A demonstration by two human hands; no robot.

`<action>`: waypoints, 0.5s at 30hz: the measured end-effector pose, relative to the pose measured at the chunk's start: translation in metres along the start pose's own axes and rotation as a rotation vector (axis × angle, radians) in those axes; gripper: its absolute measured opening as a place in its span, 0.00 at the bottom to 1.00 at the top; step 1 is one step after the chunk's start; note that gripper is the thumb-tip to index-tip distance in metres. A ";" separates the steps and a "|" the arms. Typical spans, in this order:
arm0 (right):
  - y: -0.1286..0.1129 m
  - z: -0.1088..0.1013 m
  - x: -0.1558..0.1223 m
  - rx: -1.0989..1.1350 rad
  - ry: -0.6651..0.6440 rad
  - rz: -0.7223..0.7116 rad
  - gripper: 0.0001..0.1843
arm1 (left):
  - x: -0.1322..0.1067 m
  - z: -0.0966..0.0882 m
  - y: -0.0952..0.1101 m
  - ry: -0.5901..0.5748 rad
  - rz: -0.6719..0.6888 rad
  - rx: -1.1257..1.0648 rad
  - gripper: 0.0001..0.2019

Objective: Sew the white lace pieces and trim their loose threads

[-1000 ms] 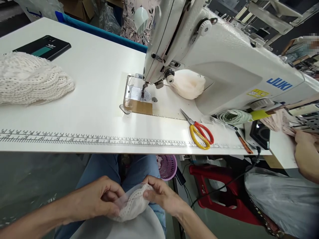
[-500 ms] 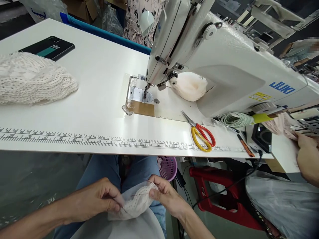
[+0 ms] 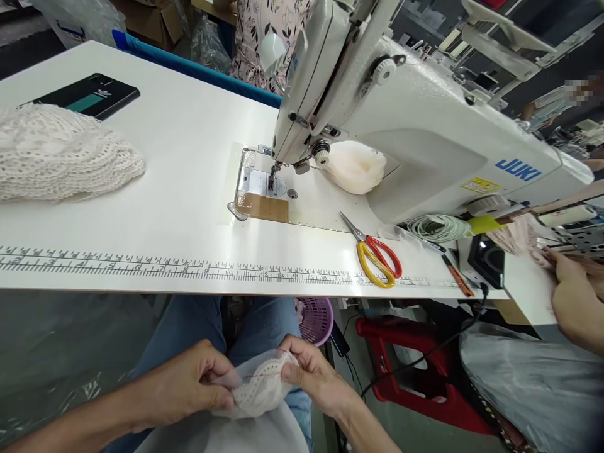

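Below the table edge, over my lap, my left hand (image 3: 189, 385) and my right hand (image 3: 315, 376) both pinch a small piece of white lace fabric (image 3: 260, 387). The fingers of each hand are closed on its edges, left at its left side, right at its upper right. More white cloth (image 3: 226, 435) lies on my lap under it. Above stands a white sewing machine (image 3: 425, 132) on the white table (image 3: 155, 189), its needle (image 3: 272, 176) over the metal plate.
A pile of white lace (image 3: 56, 154) and a dark phone (image 3: 87, 94) lie at the table's left. Red and yellow scissors (image 3: 375, 251) and a cord coil (image 3: 438, 226) sit right of the needle. Another person's hand (image 3: 573, 299) is at the right edge. A purple basket (image 3: 315, 318) and red stool (image 3: 415, 365) stand below.
My hands have shifted slightly, working the lace piece between the fingers; the right thumb now presses on its upper edge. The view has tilted a little.
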State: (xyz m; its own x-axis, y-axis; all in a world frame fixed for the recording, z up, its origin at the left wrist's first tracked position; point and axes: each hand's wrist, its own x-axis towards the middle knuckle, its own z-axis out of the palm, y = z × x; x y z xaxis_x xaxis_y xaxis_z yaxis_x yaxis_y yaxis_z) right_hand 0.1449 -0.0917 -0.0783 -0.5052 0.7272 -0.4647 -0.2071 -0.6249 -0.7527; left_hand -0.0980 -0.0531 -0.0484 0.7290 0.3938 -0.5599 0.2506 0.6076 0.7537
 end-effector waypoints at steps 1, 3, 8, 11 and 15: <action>-0.001 0.000 -0.001 -0.012 -0.001 0.007 0.24 | -0.001 0.000 0.000 0.012 -0.008 0.015 0.08; -0.004 0.000 -0.001 -0.045 -0.013 0.028 0.25 | -0.003 -0.001 -0.001 0.023 -0.030 0.053 0.08; -0.017 0.010 0.006 -0.143 -0.056 0.065 0.23 | -0.009 -0.004 -0.003 0.009 -0.066 0.132 0.08; -0.025 0.018 0.011 -0.247 -0.073 0.059 0.20 | -0.014 -0.005 -0.006 0.076 -0.141 0.184 0.08; -0.028 0.022 0.011 -0.333 -0.087 0.038 0.22 | -0.018 -0.007 -0.003 0.121 -0.183 0.288 0.07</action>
State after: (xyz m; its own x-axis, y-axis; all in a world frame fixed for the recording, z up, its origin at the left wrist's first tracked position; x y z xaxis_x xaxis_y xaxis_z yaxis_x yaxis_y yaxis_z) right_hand 0.1270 -0.0723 -0.0518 -0.5794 0.6693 -0.4650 0.0910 -0.5139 -0.8530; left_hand -0.1165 -0.0574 -0.0428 0.5791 0.3856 -0.7183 0.5517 0.4634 0.6935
